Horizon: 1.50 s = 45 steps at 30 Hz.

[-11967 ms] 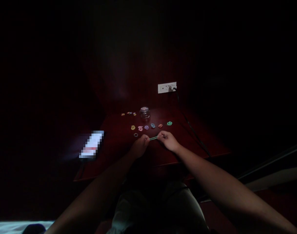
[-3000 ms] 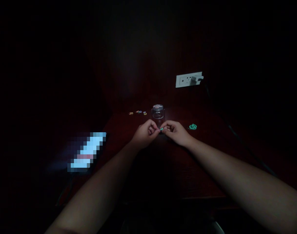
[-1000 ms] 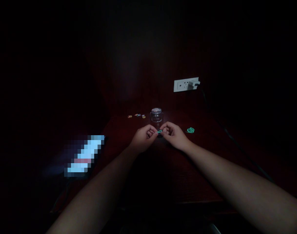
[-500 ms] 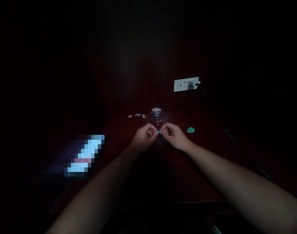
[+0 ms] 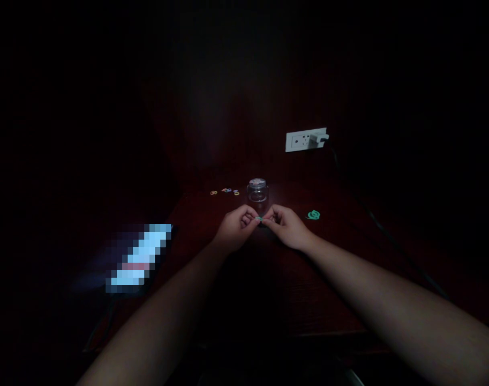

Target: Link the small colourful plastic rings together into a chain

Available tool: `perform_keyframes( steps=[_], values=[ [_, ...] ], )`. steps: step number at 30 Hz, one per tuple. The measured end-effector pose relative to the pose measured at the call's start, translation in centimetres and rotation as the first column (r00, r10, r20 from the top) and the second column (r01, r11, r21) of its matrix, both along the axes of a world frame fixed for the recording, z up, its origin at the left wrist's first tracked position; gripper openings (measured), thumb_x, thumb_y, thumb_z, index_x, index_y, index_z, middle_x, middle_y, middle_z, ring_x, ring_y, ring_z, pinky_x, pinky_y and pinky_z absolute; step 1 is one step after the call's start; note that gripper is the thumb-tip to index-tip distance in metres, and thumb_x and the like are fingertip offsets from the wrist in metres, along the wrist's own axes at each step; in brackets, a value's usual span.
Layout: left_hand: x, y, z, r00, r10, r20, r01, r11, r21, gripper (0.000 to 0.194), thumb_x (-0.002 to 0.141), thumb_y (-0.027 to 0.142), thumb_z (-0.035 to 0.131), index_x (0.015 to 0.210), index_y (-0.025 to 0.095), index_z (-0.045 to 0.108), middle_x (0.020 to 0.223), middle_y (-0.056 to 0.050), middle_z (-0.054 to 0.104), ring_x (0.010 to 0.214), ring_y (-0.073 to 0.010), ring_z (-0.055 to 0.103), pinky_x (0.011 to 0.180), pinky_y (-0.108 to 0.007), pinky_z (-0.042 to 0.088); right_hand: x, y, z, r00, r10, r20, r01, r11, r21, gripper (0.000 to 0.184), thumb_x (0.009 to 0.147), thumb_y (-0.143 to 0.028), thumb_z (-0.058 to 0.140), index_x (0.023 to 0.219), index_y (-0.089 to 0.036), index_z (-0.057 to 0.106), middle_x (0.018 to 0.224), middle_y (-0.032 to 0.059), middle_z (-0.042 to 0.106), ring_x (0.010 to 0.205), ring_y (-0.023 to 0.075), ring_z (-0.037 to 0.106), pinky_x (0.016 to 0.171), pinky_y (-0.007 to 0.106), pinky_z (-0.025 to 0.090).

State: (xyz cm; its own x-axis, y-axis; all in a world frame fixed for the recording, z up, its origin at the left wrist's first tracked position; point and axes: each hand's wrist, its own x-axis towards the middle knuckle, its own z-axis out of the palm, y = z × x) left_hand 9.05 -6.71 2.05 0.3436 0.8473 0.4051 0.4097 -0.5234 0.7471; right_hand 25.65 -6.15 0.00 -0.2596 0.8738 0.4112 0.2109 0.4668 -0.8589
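Note:
Just in front of a clear lidded jar, my left hand and my right hand meet with their fingertips close together. Between them is a small green band, pinched from both sides by thumb and finger. Its exact shape is hard to make out in the dim light. To the right of my right hand lies a loose heap of green bands on the dark red tabletop. Several small coloured rings are scattered on the table left of the jar.
A bright, pixelated screen lies by the table's left edge. On the back wall is a white socket plate with a plug in it. A dark cable runs down the right side.
My fingertips have drawn slightly closer together. The green band between them, straight before, now looks shorter and bunched. The jar and the green heap stay put.

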Motion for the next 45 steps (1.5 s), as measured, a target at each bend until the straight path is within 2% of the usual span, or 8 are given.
perform_keyframes(
  steps=[7,16,22,31,36,45],
  values=[
    [-0.05,0.11,-0.20,0.998,-0.016,-0.061,0.017,1.000,0.013,0.013,0.074,0.026,0.056,0.080,0.014,0.059,0.069,0.000,0.056,0.061,-0.0080,0.048,0.054,-0.018,0.040,0.03,-0.03,0.14,1.000,0.011,-0.003,-0.011,1.000,-0.003,0.011,0.075,-0.027,0.054,0.075,-0.016,0.052,0.063,-0.0003,0.052,0.057,0.0102,0.044,0.052,0.023,0.035],
    [-0.12,0.15,-0.26,0.997,-0.013,-0.079,0.017,0.999,0.046,0.014,0.074,0.027,0.056,0.081,0.014,0.058,0.069,-0.001,0.056,0.060,-0.0079,0.048,0.055,-0.019,0.040,-0.01,-0.03,0.27,0.999,-0.021,-0.027,0.021,1.000,0.003,0.016,0.077,-0.031,0.051,0.076,-0.015,0.052,0.063,0.0001,0.052,0.057,0.0106,0.045,0.052,0.023,0.036],
    [-0.11,0.16,-0.32,0.997,0.004,-0.082,0.000,0.999,0.055,0.013,0.074,0.027,0.056,0.079,0.014,0.057,0.068,0.000,0.055,0.059,-0.0076,0.047,0.054,-0.019,0.040,0.13,0.26,0.06,0.999,-0.044,0.015,0.044,0.999,0.026,0.017,0.077,-0.032,0.051,0.075,-0.015,0.053,0.064,0.0005,0.052,0.058,0.0106,0.045,0.053,0.023,0.036],
    [-0.05,0.10,-0.25,0.996,-0.004,-0.086,0.008,0.999,0.047,0.014,0.074,0.027,0.057,0.079,0.014,0.057,0.069,-0.001,0.056,0.060,-0.0083,0.048,0.054,-0.020,0.040,0.09,-0.20,0.43,0.996,-0.055,0.064,0.053,0.998,0.028,0.029,0.080,-0.039,0.045,0.062,-0.017,0.045,0.053,-0.0030,0.044,0.050,0.0092,0.039,0.048,0.022,0.031],
    [-0.03,0.05,-0.22,0.996,-0.014,-0.094,0.019,0.999,0.051,0.015,0.075,0.029,0.057,0.080,0.015,0.057,0.070,-0.001,0.057,0.061,-0.0085,0.049,0.055,-0.020,0.040,0.20,-0.26,0.58,0.992,-0.064,0.110,0.059,0.997,0.048,0.031,0.082,-0.039,0.042,0.061,-0.017,0.048,0.054,-0.0023,0.046,0.052,0.0100,0.041,0.050,0.023,0.031],
    [0.00,0.04,-0.13,0.996,-0.006,-0.088,0.010,0.999,0.049,0.015,0.073,0.029,0.058,0.080,0.015,0.058,0.069,-0.001,0.058,0.060,-0.0086,0.049,0.055,-0.020,0.041,0.24,0.11,0.10,0.988,-0.069,0.137,0.062,0.997,0.053,0.033,0.083,-0.039,0.041,0.059,-0.017,0.045,0.053,-0.0024,0.042,0.051,0.0097,0.038,0.049,0.023,0.028]
  ],
)
